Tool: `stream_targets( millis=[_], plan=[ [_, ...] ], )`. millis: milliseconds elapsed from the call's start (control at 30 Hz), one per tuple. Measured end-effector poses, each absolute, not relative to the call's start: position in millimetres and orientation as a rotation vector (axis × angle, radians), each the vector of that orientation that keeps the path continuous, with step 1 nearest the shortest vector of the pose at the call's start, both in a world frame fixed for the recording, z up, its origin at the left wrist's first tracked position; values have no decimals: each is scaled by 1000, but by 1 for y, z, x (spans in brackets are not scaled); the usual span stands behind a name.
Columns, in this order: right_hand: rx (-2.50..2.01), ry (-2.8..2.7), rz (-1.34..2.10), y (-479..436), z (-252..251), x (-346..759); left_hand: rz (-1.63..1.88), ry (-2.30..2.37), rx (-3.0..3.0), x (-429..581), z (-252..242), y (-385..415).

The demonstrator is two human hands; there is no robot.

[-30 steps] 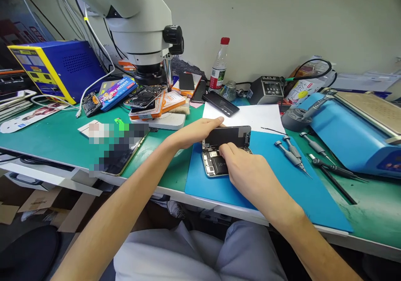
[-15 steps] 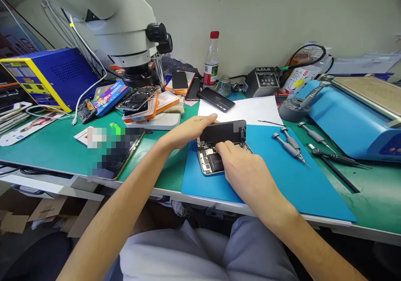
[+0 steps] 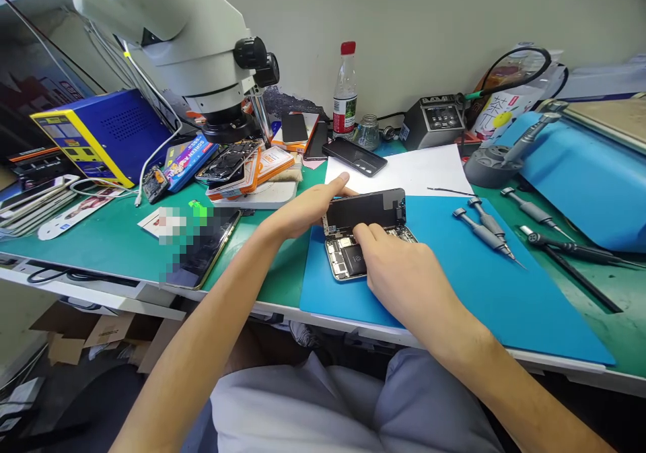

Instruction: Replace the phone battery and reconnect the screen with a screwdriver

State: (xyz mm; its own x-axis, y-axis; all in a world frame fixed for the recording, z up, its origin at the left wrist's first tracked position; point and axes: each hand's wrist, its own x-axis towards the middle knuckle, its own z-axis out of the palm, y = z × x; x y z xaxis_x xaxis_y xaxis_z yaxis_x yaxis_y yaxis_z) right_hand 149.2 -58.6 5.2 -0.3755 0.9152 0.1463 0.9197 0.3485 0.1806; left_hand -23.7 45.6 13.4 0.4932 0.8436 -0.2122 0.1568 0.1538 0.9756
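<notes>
An opened phone [image 3: 355,260] lies on the blue mat, its battery and inner parts bare. Its screen [image 3: 361,212] is tilted up along the far edge, back side facing me. My left hand [image 3: 315,205] grips the screen at its left end, thumb raised and the other fingers partly hidden behind it. My right hand [image 3: 398,258] is closed above the right part of the phone body. Its fingertips are bent down at the inner parts just below the screen; anything pinched there is hidden.
Several screwdrivers [image 3: 484,227] and a black tweezers-like tool [image 3: 580,248] lie to the right. Left stand a microscope [image 3: 217,56], stacked phone parts [image 3: 232,163] and a dark tablet-like device [image 3: 212,251]. A bottle [image 3: 345,96] and phone cover [image 3: 354,156] are behind.
The whole view has swung slightly left, so everything sits further right. Both hands keep nearly the same hold on the phone and screen.
</notes>
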Motion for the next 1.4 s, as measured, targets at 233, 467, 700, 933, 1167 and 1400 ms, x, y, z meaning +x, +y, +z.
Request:
stream_targets(
  millis=[233,467,700,933,1167,1400],
  plan=[
    [-1731,-2569,-360,-60,2,150,619,915,1367,-24,14,44],
    [-1686,-2530,-461,-64,-1,151,645,933,1384,-23,13,45],
    [-1689,-2499,-497,-63,2,151,645,936,1392,-22,16,43],
    [-1819,-2515,-373,-56,2,148,645,929,1415,-23,14,47],
    [-1910,-2525,-315,-57,7,144,654,929,1440,-23,13,47],
    [-1869,-2471,-301,-59,3,148,656,928,1407,-22,18,44]
  ],
)
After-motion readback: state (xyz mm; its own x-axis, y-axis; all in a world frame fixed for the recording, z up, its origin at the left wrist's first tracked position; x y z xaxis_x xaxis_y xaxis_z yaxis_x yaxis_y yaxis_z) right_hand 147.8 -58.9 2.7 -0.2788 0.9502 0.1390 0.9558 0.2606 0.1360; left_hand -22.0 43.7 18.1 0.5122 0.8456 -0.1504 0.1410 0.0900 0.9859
